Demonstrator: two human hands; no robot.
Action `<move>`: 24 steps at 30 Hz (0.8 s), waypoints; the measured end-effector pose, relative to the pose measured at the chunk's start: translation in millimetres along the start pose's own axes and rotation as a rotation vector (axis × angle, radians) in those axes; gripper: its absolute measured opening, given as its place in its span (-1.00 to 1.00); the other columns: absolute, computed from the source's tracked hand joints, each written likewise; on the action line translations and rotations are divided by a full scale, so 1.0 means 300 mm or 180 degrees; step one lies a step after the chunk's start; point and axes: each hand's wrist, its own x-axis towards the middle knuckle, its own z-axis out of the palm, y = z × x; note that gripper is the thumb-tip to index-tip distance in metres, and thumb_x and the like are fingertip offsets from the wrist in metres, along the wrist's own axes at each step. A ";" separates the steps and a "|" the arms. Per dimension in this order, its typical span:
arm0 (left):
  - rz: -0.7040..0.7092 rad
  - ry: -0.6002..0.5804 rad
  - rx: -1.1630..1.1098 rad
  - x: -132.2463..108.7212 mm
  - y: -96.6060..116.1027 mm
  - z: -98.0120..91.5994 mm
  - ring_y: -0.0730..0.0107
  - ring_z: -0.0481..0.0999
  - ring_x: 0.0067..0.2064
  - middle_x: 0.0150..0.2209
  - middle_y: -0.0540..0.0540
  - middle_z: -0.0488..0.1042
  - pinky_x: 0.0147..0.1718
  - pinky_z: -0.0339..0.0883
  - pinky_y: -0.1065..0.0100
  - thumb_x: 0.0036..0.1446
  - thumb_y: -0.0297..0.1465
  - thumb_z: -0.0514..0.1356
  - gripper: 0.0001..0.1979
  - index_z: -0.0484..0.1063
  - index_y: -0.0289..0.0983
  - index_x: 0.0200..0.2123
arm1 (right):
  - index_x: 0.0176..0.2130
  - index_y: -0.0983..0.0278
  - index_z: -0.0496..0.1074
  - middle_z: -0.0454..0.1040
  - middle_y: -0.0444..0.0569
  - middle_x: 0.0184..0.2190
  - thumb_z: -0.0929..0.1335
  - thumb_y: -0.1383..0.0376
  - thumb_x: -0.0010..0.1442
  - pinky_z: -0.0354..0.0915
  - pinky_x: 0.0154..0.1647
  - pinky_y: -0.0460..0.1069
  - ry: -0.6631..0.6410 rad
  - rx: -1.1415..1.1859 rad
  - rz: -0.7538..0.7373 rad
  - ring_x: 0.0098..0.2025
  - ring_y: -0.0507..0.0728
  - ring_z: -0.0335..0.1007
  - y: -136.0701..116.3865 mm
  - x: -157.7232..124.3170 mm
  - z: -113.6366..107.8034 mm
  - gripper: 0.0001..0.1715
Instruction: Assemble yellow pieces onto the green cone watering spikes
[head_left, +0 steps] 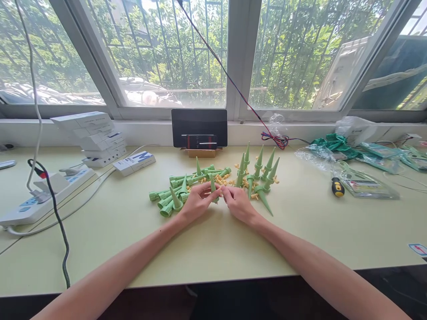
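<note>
My left hand [199,198] is closed around a green spike [212,183] that points upward. My right hand [236,201] meets it from the right, its fingers pinched at the side of the spike; what they hold is too small to make out. To the left lie several green tubes [165,203] and loose green cones [175,199]. Small yellow-orange pieces [224,175] are scattered behind my hands. On the right stand several green spikes [258,163] with yellow pieces on them, and one green spike [266,203] lies tilted toward the front.
A dark tablet [199,122] and a phone [196,142] stand at the back. White boxes [96,138] and a power strip [50,198] are at the left. A screwdriver [337,187] and plastic packages [367,181] lie at the right.
</note>
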 end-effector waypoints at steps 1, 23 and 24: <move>0.0000 0.0014 0.0003 0.000 0.003 0.000 0.32 0.55 -0.31 -0.30 -0.13 0.54 -0.31 0.55 0.29 0.16 -0.17 0.29 -0.70 0.55 -0.31 -0.21 | -0.56 0.23 0.11 0.13 -0.17 -0.61 0.12 0.02 0.37 0.00 -0.45 -0.04 0.0006 -0.0026 -0.0004 -0.52 0.03 0.03 0.000 0.000 0.001 -0.45; -0.0142 0.0018 -0.0179 0.007 -0.006 0.001 0.31 0.55 -0.27 -0.29 -0.13 0.55 -0.28 0.55 0.28 0.17 -0.18 0.28 -0.69 0.53 -0.33 -0.21 | -0.47 0.22 0.19 0.31 -0.14 -0.52 0.12 0.09 0.40 0.10 -0.39 -0.05 -0.0048 0.0010 -0.0024 -0.44 0.06 0.23 -0.001 0.003 -0.011 -0.55; -0.0157 0.0022 -0.0149 0.007 -0.004 0.001 0.30 0.56 -0.27 -0.28 -0.14 0.56 -0.26 0.55 0.27 0.17 -0.17 0.28 -0.69 0.54 -0.33 -0.22 | -0.47 0.21 0.18 0.29 -0.14 -0.53 0.13 0.09 0.40 0.09 -0.40 -0.05 -0.0050 -0.0029 -0.0022 -0.45 0.06 0.21 0.001 0.004 -0.012 -0.56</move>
